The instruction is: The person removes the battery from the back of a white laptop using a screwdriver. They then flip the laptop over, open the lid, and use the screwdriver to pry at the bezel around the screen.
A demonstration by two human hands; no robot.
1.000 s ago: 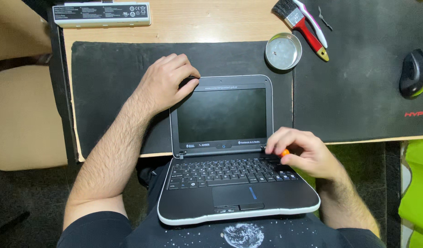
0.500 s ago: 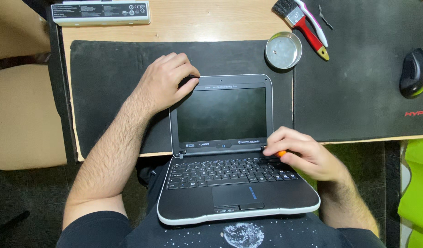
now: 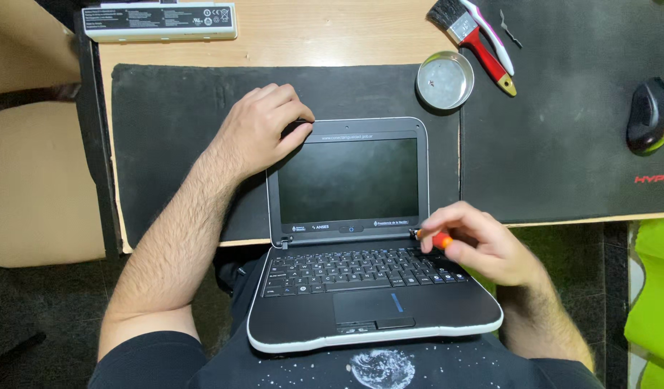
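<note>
Black and edged in pale grey, a small laptop (image 3: pixel 361 252) sits open on the person's lap, its base against the near edge of the wooden desk (image 3: pixel 332 32) and its dark screen leaning back over a black mat (image 3: pixel 173 130). The left hand (image 3: pixel 263 130) curls over the lid's upper left corner, fingers closed on the bezel edge. The right hand (image 3: pixel 483 245) is closed around a small screwdriver (image 3: pixel 434 238) with an orange handle, pinched between thumb and fingers, its tip at the right hinge just below the screen. On the desk behind the laptop, a round metal dish (image 3: pixel 444 80) rests at the mat's far right corner, with a red-handled brush (image 3: pixel 476 39) just beyond it. A long white battery pack (image 3: pixel 159 20) lies at the desk's far left, and a black mouse (image 3: pixel 650 115) sits on the larger dark mat (image 3: pixel 562 144) to the right.
</note>
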